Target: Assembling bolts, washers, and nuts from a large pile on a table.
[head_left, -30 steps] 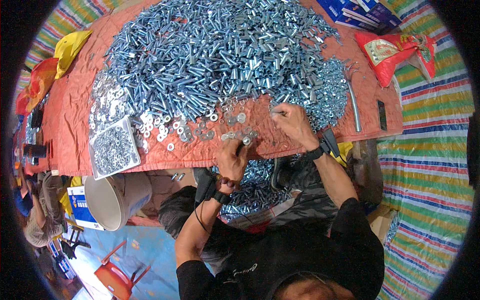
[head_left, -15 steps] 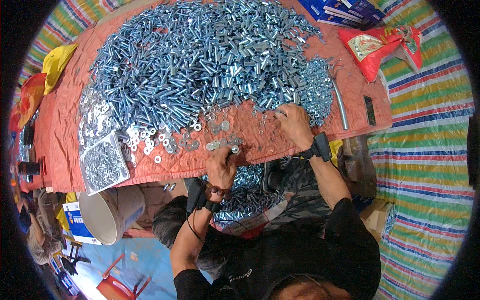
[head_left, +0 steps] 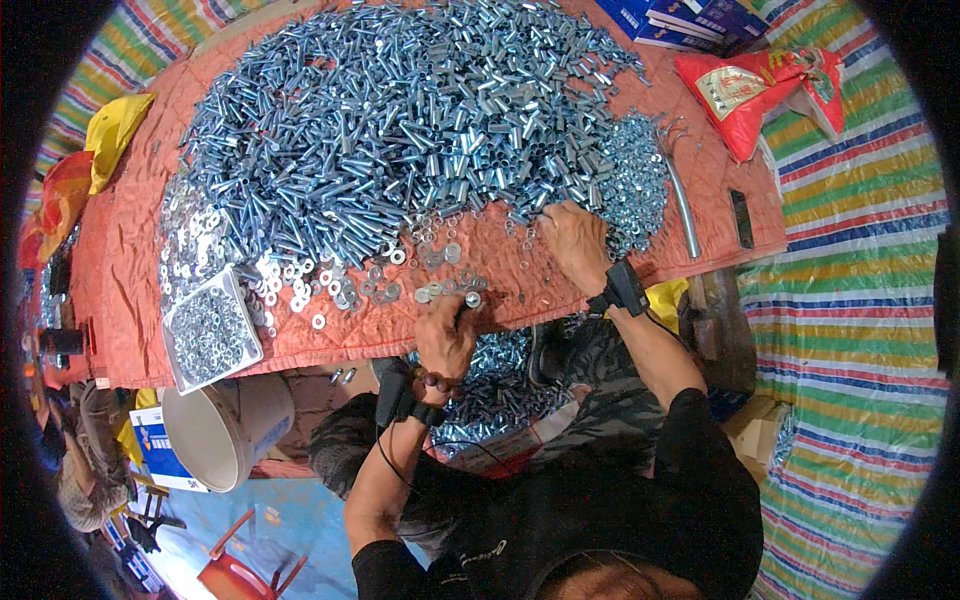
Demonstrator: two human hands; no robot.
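Close to the table's front edge, my left hand [head_left: 446, 336] is closed around a small metal part [head_left: 473, 299] whose shiny round end shows beside the thumb and forefinger. My right hand [head_left: 576, 244] reaches the near edge of a large heap of bluish metal sleeves [head_left: 480, 120]. Its fingers are bent together, and whatever they pinch is hidden. Flat washers [head_left: 300, 285] lie scattered left of my left hand, with a few thin rings [head_left: 527, 240] between both hands. Just right of my right hand is a pile of small nuts [head_left: 635, 190].
A white tray of washers [head_left: 258, 345] sits at the table's front left, above a pale bucket [head_left: 205, 430]. To the right lie a metal-handled tool [head_left: 685, 215], a dark phone-like slab [head_left: 741, 220] and a red bag [head_left: 735, 100]. More metal parts [head_left: 490, 405] are below the table edge.
My right hand has shifted slightly left and away from me, toward the heap of sleeves. My left hand stays nearly in place, still gripping the small part.
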